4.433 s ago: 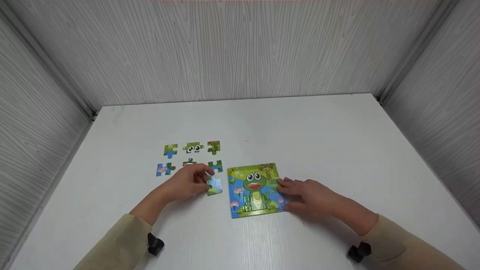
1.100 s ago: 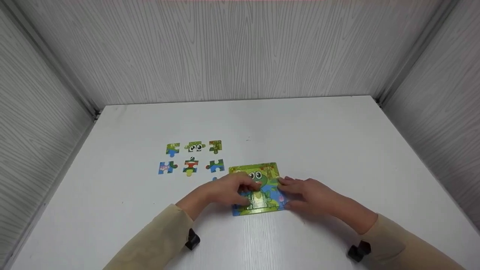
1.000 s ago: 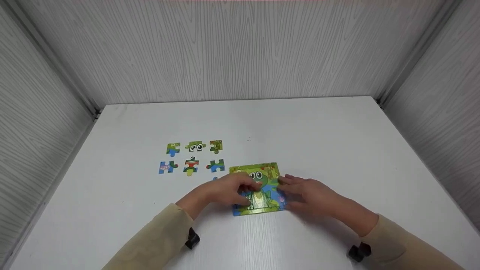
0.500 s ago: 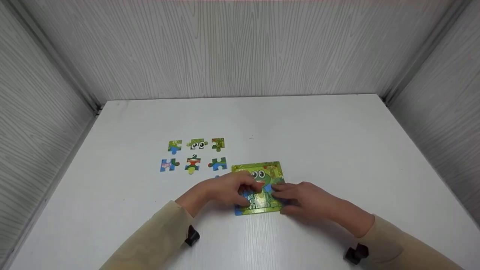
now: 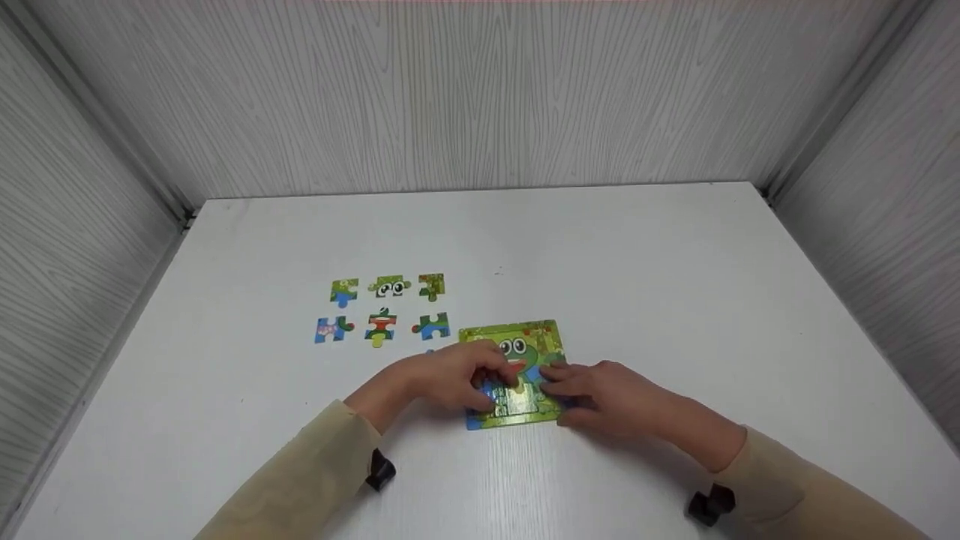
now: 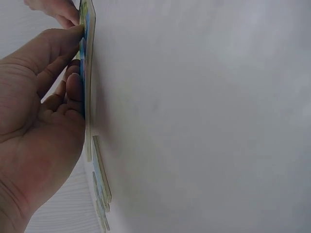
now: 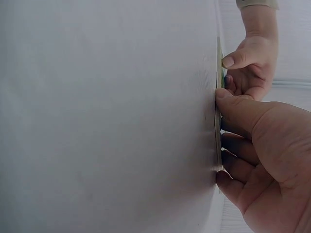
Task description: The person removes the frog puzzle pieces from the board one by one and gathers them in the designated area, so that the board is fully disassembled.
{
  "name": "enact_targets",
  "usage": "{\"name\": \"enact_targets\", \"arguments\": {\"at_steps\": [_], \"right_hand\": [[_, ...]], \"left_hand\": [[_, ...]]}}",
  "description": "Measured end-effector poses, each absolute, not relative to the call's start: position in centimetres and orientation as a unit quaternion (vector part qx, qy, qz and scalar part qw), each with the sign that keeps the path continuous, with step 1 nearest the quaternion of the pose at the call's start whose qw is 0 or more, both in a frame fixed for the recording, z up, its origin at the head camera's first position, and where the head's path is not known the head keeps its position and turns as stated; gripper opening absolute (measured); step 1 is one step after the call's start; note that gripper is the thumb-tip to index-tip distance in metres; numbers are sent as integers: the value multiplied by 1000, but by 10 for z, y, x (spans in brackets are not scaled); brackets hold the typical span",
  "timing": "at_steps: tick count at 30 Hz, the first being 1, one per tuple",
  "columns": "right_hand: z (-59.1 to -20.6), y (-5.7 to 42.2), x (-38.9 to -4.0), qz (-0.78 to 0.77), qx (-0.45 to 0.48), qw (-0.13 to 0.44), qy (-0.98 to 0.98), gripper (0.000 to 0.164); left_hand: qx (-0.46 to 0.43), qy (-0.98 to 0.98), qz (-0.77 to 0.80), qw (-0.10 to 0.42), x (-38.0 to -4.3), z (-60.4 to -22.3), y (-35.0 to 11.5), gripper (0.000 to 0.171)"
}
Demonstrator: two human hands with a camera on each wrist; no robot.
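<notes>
A square frog puzzle board (image 5: 517, 420) lies flat on the table in the head view. Over its left half is my left hand (image 5: 454, 379), fingers curled, with thumb and fingertips touching the picture. In the left wrist view the curled fingers (image 6: 74, 87) meet the board's face; I cannot tell whether a puzzle piece is between them. My right hand (image 5: 619, 397) rests on the board's right edge, fingers fairly straight on the picture, thumb at the near corner. From the right wrist view, its thumb (image 7: 228, 97) is on the board's near edge (image 7: 218, 53).
Loose puzzle pieces lie left of the board in two rows, among them an eyes piece (image 5: 390, 288), a mouth piece (image 5: 380, 328) and a lily piece (image 5: 330, 330). Another piece (image 5: 430, 352) shows mostly hidden behind my left hand. Wood-grain walls (image 5: 480, 97) enclose the white table.
Since the oldest frame, my left hand has moved right, from the loose pieces onto the board. My right hand has shifted slightly left, its fingers further over the board.
</notes>
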State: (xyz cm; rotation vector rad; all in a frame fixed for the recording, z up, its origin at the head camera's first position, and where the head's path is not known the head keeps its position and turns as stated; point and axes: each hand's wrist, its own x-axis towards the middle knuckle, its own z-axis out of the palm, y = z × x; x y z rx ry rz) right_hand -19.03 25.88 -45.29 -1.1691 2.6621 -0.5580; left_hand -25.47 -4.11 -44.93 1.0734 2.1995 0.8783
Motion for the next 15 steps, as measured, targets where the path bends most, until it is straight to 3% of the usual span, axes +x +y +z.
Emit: {"name": "enact_targets", "arguments": {"at_steps": [15], "right_hand": [[-454, 259, -190, -213, -381, 94, 895, 48]], "left_hand": [[401, 811, 338, 259, -251, -449, -39, 32]]}}
